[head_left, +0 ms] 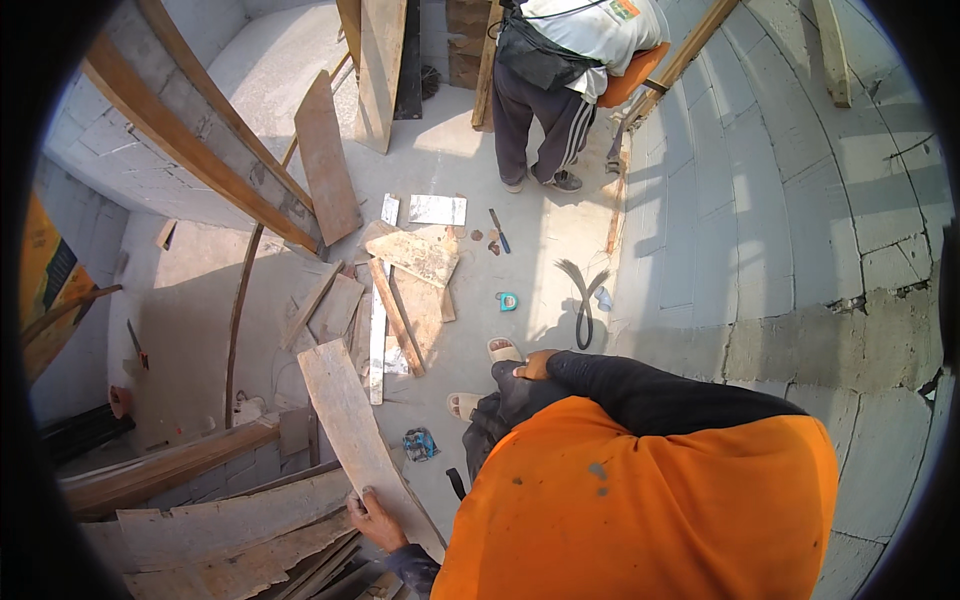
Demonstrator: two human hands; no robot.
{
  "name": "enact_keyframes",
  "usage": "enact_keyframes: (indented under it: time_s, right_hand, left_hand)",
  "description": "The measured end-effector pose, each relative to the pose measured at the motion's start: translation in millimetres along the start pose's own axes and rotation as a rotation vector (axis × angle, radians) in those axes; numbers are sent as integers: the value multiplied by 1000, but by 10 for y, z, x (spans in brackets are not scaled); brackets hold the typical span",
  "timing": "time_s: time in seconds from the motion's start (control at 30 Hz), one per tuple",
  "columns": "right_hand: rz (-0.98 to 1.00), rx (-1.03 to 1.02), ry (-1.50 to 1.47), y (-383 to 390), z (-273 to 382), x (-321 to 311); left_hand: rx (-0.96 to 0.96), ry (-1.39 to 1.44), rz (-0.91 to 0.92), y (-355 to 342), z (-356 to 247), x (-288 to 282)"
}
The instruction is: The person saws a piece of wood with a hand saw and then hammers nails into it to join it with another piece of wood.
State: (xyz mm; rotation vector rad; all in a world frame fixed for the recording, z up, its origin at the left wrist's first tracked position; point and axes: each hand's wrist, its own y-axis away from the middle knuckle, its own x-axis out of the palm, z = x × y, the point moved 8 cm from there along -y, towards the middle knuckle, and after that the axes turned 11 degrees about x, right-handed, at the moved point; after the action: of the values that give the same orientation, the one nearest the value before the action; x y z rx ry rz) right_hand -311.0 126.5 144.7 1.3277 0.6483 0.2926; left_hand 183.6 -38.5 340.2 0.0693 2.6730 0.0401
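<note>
My left hand is closed on the edge of a long, worn wooden board near its lower end. The board slants away to the upper left, above a heap of other planks. My right hand rests on my dark trouser leg by the knee, its fingers laid over the cloth with no object seen in them. Beyond my sandals, a teal tape measure lies on the floor. A bundle of black strips lies to its right.
Board scraps and a narrow batten lie ahead. A blue-handled tool and a crumpled blue packet are on the floor. Another person bends at the far side. A block wall runs along the right.
</note>
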Motion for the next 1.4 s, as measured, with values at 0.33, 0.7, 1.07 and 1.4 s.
enact_keyframes:
  time_s: [0.33, 0.7, 1.07, 1.4]
  right_hand:
    - [-206, 18, -155, -123, -602, -258]
    - [-240, 14, -586, -60, -1025, -442]
    - [-399, 142, -772, -122, -973, -99]
    - [-509, 239, -967, 5, -1419, -29]
  left_hand:
    - [-56, 29, 259, -215, -249, 912]
    - [-36, -82, 412, -637, -341, 1647]
    - [-165, -213, 773, -1099, 544, 1891]
    - [-69, -380, 883, -1448, 372, 2192]
